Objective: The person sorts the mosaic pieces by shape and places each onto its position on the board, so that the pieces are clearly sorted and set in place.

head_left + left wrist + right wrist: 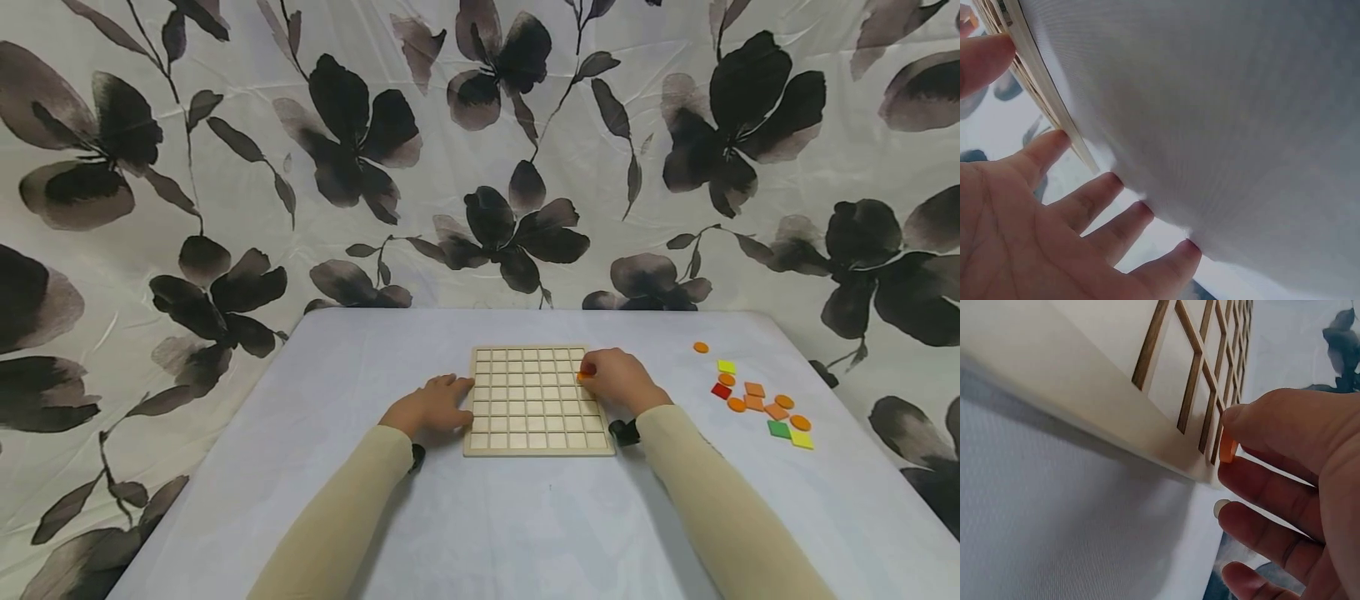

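Note:
A pale wooden grid board [534, 456] with rows of shallow square cells lies flat on the table. Thumb and forefinger of my right hand [621, 379] pinch a small, thin orange game piece [1228, 449], seen nearly edge-on at the board's right side, over the upper cells. The other fingers of that hand stay loosely bent beside the board's rim. My left hand [431, 406] spreads its fingers at the left edge; in the left wrist view, its thumb and forefinger meet the board's side while the remaining fingertips rest on the cloth.
To the right on the white-covered table [345, 358] lie several loose pieces: orange discs [800, 423], orange squares [754, 389], a red square [722, 391], a green square [779, 429] and yellow squares [802, 439]. A floral cloth [495, 233] hangs behind the table.

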{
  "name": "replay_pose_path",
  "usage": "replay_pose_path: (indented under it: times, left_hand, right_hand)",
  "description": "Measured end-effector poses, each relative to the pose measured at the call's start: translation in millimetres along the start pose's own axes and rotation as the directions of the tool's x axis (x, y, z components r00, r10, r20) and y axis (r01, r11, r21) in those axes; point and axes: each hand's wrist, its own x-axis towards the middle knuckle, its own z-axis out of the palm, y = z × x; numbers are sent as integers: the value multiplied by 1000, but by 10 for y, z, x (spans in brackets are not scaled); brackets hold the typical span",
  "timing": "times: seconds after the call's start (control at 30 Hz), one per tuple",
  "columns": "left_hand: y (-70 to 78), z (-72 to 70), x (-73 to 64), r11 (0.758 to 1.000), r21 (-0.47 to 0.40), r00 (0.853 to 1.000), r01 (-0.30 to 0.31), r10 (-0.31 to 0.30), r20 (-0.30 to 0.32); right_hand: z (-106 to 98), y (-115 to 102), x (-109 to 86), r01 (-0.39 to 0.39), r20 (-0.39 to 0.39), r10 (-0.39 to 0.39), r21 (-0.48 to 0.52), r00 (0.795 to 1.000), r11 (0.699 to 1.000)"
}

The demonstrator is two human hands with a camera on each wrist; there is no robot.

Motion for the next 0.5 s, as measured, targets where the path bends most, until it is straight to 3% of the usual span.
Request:
replay_pose_path:
  times: [0.5]
  left_hand:
    - [-2,16,1,1000,20,1000,-15,15,-18]
  right_hand:
    - [-11,-76,14,14,14,-13,-76,1000,997]
